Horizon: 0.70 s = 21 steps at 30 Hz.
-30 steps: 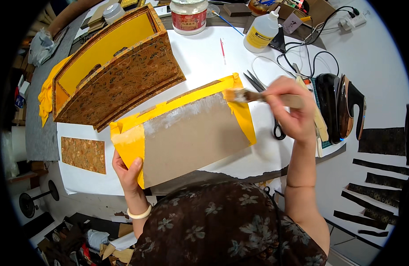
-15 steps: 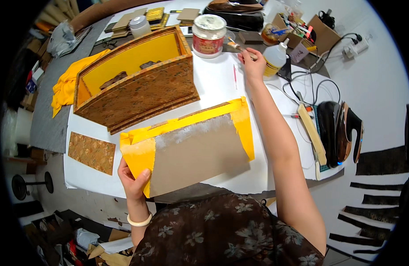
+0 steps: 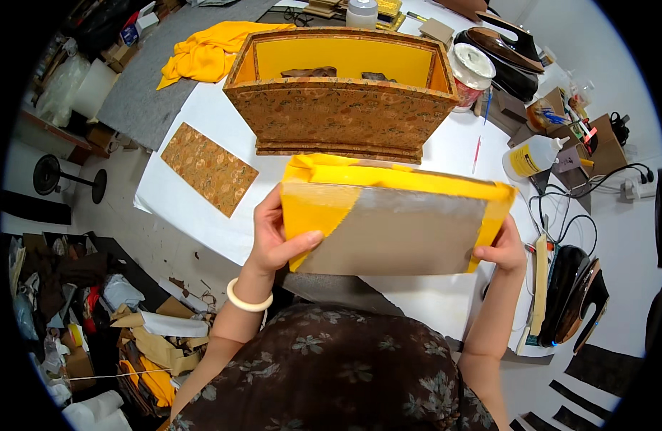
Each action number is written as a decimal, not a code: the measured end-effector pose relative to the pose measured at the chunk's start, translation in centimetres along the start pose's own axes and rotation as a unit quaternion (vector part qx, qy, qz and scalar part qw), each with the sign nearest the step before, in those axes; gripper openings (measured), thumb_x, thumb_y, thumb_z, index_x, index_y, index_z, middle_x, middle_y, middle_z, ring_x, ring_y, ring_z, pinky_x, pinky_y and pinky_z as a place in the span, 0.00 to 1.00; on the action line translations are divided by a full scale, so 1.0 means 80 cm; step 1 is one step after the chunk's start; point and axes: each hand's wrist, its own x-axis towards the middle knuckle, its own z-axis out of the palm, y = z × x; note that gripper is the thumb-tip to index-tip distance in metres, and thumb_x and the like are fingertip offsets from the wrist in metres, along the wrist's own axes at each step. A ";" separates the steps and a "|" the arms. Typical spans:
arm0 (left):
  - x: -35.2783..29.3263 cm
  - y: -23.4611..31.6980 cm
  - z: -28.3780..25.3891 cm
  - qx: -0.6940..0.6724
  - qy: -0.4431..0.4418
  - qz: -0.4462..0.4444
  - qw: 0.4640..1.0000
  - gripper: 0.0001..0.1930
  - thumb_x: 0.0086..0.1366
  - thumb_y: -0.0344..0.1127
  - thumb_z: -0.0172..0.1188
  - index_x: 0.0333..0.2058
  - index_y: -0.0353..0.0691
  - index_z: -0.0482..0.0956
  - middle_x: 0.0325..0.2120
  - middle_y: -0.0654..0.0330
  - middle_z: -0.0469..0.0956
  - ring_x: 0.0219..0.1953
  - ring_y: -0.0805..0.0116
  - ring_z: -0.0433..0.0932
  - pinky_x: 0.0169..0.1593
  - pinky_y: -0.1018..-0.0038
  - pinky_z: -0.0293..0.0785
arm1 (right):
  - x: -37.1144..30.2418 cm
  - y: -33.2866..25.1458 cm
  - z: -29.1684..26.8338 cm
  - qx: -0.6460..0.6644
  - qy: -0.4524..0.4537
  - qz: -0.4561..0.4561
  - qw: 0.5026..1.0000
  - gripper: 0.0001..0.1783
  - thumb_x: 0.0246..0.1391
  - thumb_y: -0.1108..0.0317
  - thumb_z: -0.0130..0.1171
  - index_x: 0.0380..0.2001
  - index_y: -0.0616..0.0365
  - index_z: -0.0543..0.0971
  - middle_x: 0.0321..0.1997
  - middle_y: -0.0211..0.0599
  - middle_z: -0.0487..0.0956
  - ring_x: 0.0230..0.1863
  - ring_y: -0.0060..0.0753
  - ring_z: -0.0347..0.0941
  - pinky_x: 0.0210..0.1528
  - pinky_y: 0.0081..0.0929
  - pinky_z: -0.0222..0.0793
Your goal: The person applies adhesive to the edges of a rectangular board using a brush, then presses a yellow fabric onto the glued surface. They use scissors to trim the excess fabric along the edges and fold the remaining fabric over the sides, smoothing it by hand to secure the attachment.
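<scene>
Between my hands, raised over the near edge of the table, is a grey-brown board [image 3: 403, 237] with yellow fabric folded over its ends and along its top edge. A whitish wet-looking smear runs along the board's upper part. My left hand [image 3: 273, 237] grips the left end, thumb on the yellow fabric in front. The right end is pinched by my right hand [image 3: 505, 248], its thumb on the face and fingers behind. Just beyond the board stands an open box [image 3: 338, 115] covered in brown floral material, yellow inside, holding dark items I cannot make out.
A flat floral panel [image 3: 210, 169] lies left on the white table sheet [image 3: 202, 230]. Yellow cloth [image 3: 209, 54] is bunched behind it. A white paste jar [image 3: 472, 68], a squeeze bottle [image 3: 532, 158], cables and a dark iron [image 3: 571, 294] stand on the right.
My right hand has let go of the brush near the jar and come back to grip the board's right end. The board is now held more level, and the view has shifted.
</scene>
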 end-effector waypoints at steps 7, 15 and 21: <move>0.015 -0.036 -0.004 0.069 -0.120 -0.041 0.990 0.29 0.54 0.23 0.70 0.56 0.36 0.73 0.58 0.55 0.73 0.63 0.64 0.68 0.65 0.66 0.65 | -0.028 0.035 -0.006 -0.139 0.075 -0.017 0.987 0.35 0.32 0.79 0.75 0.51 0.61 0.78 0.58 0.41 0.78 0.66 0.41 0.67 0.72 0.42 0.55; 0.012 -0.021 -0.009 0.225 -0.190 0.097 0.951 0.24 0.50 0.21 0.69 0.48 0.43 0.80 0.59 0.48 0.73 0.66 0.47 0.65 0.67 0.56 0.59 | -0.034 0.013 0.027 -0.270 -0.004 -0.038 0.962 0.42 0.30 0.78 0.76 0.56 0.55 0.77 0.66 0.40 0.72 0.73 0.46 0.57 0.74 0.42 0.52; -0.003 -0.019 -0.011 0.188 -0.179 0.108 0.960 0.20 0.50 0.19 0.67 0.44 0.40 0.80 0.58 0.50 0.74 0.67 0.46 0.63 0.67 0.54 0.60 | -0.059 -0.018 0.048 -0.337 0.036 -0.051 0.940 0.50 0.24 0.50 0.82 0.57 0.54 0.77 0.65 0.41 0.72 0.72 0.48 0.59 0.75 0.47 0.45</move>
